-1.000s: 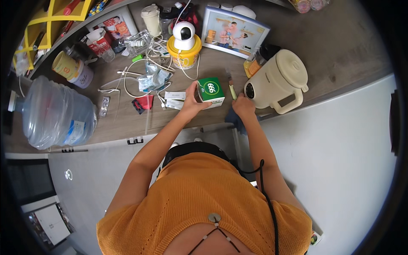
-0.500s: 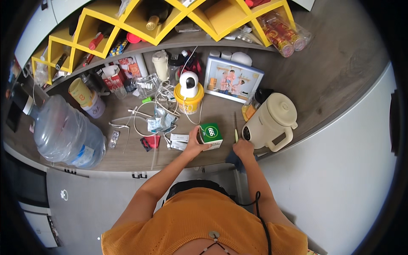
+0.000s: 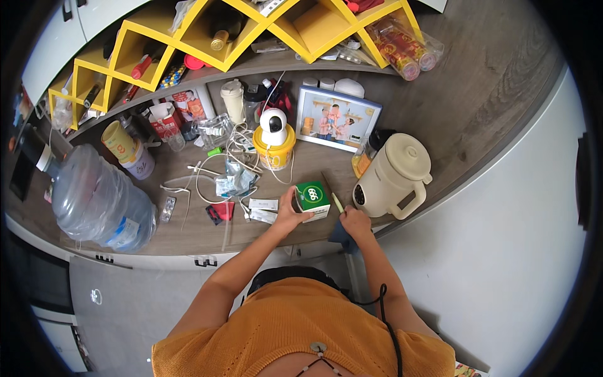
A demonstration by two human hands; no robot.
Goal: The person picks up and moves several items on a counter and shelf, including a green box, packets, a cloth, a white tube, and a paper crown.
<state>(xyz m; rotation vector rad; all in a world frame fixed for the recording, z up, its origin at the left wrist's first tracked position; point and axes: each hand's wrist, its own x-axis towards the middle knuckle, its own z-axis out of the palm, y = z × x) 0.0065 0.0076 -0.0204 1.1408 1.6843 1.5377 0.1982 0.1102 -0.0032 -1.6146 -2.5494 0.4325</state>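
Observation:
My left hand [image 3: 290,211] is closed around the left side of a small green and white box [image 3: 313,200] on the counter, its green top facing up. To the right of it, my right hand [image 3: 355,221] grips the pale handle of a knife [image 3: 338,203]. The thin dark blade points up and left, close to the box's right side. Dark blue fabric [image 3: 342,237] shows under my right hand at the counter edge; whether I touch it is hidden. A beige electric kettle [image 3: 396,173] stands just right of that hand.
Left of the box lie flat white packets [image 3: 262,204], tangled white cables [image 3: 242,147] and a red and black item [image 3: 220,213]. Behind stand a yellow tub [image 3: 274,151] with a white camera and a framed photo [image 3: 336,119]. A large water bottle [image 3: 103,198] lies at left.
My right hand has moved slightly left with the knife, whose blade now leans left toward the box. The left hand still holds the box. The whole view has shifted a little.

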